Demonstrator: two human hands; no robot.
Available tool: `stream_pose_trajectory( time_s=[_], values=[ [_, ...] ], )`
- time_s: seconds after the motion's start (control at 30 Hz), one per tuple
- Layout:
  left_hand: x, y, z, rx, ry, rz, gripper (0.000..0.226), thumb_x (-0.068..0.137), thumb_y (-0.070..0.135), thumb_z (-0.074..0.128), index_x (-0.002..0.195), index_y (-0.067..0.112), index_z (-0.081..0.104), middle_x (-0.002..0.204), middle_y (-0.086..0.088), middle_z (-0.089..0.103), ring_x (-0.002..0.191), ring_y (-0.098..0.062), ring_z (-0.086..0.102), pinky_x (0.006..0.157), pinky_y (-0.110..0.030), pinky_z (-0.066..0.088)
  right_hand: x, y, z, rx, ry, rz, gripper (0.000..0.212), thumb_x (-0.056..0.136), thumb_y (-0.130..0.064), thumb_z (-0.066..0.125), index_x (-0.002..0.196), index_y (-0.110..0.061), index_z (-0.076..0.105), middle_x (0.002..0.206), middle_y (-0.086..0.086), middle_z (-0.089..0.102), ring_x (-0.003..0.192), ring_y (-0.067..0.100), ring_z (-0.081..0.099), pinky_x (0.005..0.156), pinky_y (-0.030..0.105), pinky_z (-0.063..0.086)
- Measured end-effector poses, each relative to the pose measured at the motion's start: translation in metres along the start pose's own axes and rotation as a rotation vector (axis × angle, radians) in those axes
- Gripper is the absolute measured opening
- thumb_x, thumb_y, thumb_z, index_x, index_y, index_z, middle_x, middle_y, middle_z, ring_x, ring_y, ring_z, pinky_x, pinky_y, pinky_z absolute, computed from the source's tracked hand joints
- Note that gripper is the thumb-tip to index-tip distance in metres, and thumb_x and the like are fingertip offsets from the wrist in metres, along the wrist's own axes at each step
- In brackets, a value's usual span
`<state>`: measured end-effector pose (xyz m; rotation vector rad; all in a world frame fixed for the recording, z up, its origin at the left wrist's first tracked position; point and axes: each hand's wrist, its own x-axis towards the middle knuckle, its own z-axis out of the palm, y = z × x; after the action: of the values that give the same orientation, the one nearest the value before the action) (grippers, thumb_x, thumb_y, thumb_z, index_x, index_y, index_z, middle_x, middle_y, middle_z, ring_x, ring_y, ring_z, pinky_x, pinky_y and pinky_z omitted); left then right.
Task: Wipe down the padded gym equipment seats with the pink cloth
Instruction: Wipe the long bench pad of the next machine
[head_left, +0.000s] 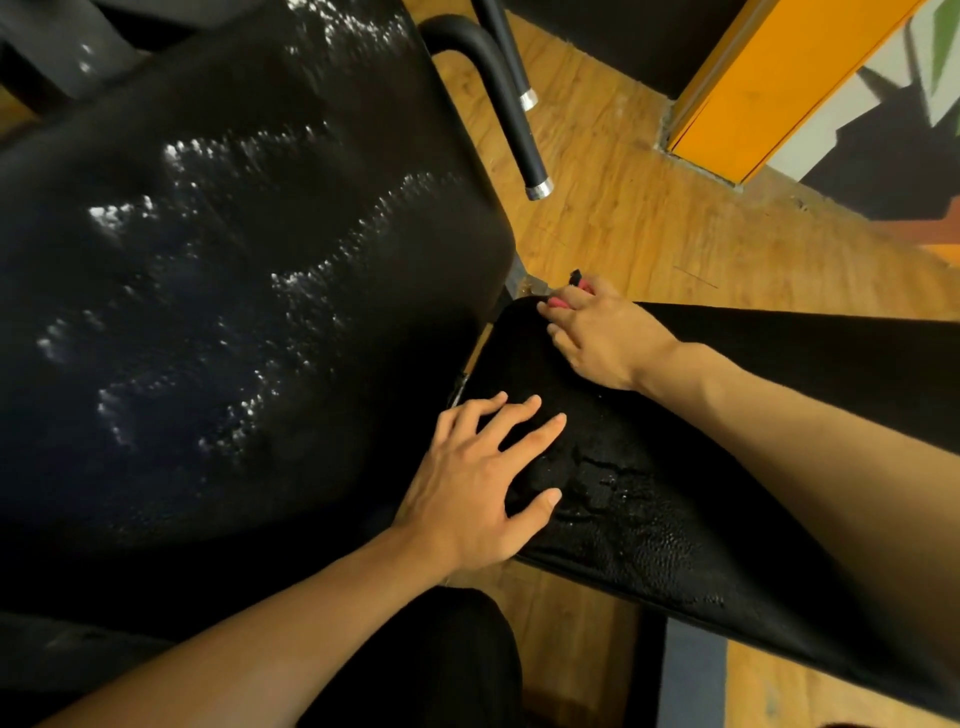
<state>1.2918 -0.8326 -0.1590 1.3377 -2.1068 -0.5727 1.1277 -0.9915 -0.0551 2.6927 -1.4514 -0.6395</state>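
A large black padded backrest (223, 291) fills the left of the view, its surface glinting wet. To its right lies a smaller black padded seat (649, 499), cracked and worn near its middle. My left hand (483, 478) rests flat on the seat's near corner with fingers spread. My right hand (597, 338) sits at the seat's far corner, fingers curled round the pink cloth (563, 301), of which only a small pink bit shows beneath the fingers.
Two black handle bars with silver caps (537, 187) hang down beyond the backrest. The floor (649, 244) is wood planks. An orange post (769, 88) stands at the upper right beside a painted wall. My dark trouser leg (431, 665) shows at the bottom.
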Motion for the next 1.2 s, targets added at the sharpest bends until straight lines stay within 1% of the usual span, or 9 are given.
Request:
stream_pose_trajectory(
  time_s=[0.13, 0.27, 0.37, 0.47, 0.6, 0.73, 0.87, 1.07, 1.2],
  values=[
    [0.0, 0.0, 0.0, -0.002, 0.001, 0.007, 0.067, 0.095, 0.06, 0.048, 0.158, 0.035, 0.044, 0.16, 0.004, 0.044, 0.148, -0.025, 0.035, 0.117, -0.047, 0.032, -0.044, 0.036, -0.004, -0.039, 0.015, -0.083, 0.06, 0.101, -0.037, 0.023, 0.142, -0.007, 0.055, 0.144, 0.014, 0.053, 0.134, 0.033, 0.045, 0.12, 0.038, 0.027],
    [-0.001, -0.001, 0.002, 0.004, 0.012, 0.016, 0.067, 0.096, 0.06, 0.048, 0.158, 0.035, 0.044, 0.16, 0.004, 0.045, 0.147, -0.025, 0.037, 0.115, -0.05, 0.034, -0.113, 0.067, -0.022, -0.005, 0.008, -0.146, 0.049, 0.093, -0.012, 0.062, 0.142, -0.008, 0.057, 0.147, 0.015, 0.052, 0.134, 0.024, 0.039, 0.114, 0.022, 0.017],
    [-0.001, -0.001, 0.002, -0.006, 0.021, 0.02, 0.066, 0.096, 0.059, 0.049, 0.157, 0.035, 0.044, 0.159, 0.003, 0.046, 0.146, -0.026, 0.038, 0.115, -0.051, 0.035, -0.165, 0.079, -0.036, 0.097, -0.051, -0.163, 0.066, 0.098, -0.018, 0.054, 0.158, -0.034, 0.029, 0.168, -0.004, 0.017, 0.151, 0.013, 0.022, 0.121, 0.02, 0.013],
    [0.0, -0.001, 0.002, 0.001, 0.02, 0.017, 0.066, 0.096, 0.059, 0.049, 0.157, 0.035, 0.044, 0.159, 0.003, 0.046, 0.146, -0.026, 0.038, 0.115, -0.05, 0.034, -0.184, 0.08, -0.037, 0.209, -0.057, -0.076, 0.072, 0.102, -0.028, 0.048, 0.159, -0.046, 0.007, 0.167, -0.017, -0.016, 0.152, 0.003, 0.01, 0.118, 0.025, 0.025],
    [0.0, -0.001, 0.002, -0.007, 0.022, 0.02, 0.065, 0.097, 0.059, 0.047, 0.157, 0.035, 0.044, 0.159, 0.004, 0.046, 0.146, -0.026, 0.039, 0.115, -0.049, 0.034, -0.19, 0.066, -0.022, 0.041, 0.035, 0.032, 0.057, 0.105, -0.053, 0.018, 0.159, -0.045, -0.001, 0.169, -0.006, 0.005, 0.154, 0.023, 0.016, 0.124, 0.036, 0.023],
    [0.0, -0.002, 0.003, 0.0, 0.017, 0.015, 0.065, 0.096, 0.059, 0.047, 0.157, 0.036, 0.044, 0.159, 0.005, 0.046, 0.146, -0.025, 0.038, 0.115, -0.048, 0.032, -0.212, 0.051, -0.02, -0.018, 0.095, 0.127, 0.062, 0.101, -0.036, 0.037, 0.16, -0.036, 0.018, 0.163, 0.007, 0.031, 0.128, 0.035, 0.047, 0.099, 0.047, 0.053],
    [0.0, -0.003, 0.004, 0.004, 0.02, 0.013, 0.066, 0.096, 0.059, 0.047, 0.158, 0.036, 0.043, 0.159, 0.006, 0.045, 0.147, -0.024, 0.037, 0.115, -0.048, 0.031, -0.195, 0.059, -0.011, 0.053, 0.086, 0.051, 0.08, 0.087, -0.006, 0.056, 0.159, -0.026, 0.027, 0.162, 0.01, 0.032, 0.131, 0.034, 0.048, 0.104, 0.048, 0.05],
    [0.0, -0.002, 0.003, 0.001, 0.01, 0.005, 0.066, 0.096, 0.06, 0.047, 0.158, 0.036, 0.044, 0.16, 0.005, 0.044, 0.148, -0.024, 0.037, 0.116, -0.047, 0.03, -0.103, 0.049, 0.003, 0.083, 0.082, -0.018, 0.065, 0.1, -0.01, 0.054, 0.159, -0.017, 0.028, 0.165, 0.013, 0.026, 0.144, 0.034, 0.035, 0.118, 0.035, 0.029],
    [0.001, -0.001, 0.001, 0.004, -0.002, -0.003, 0.067, 0.095, 0.06, 0.048, 0.158, 0.036, 0.043, 0.161, 0.005, 0.044, 0.148, -0.023, 0.036, 0.116, -0.046, 0.03, -0.031, 0.028, 0.007, 0.094, 0.074, 0.026, 0.064, 0.1, -0.005, 0.05, 0.159, -0.02, 0.029, 0.166, 0.013, 0.022, 0.142, 0.038, 0.034, 0.116, 0.04, 0.031]
  ],
)
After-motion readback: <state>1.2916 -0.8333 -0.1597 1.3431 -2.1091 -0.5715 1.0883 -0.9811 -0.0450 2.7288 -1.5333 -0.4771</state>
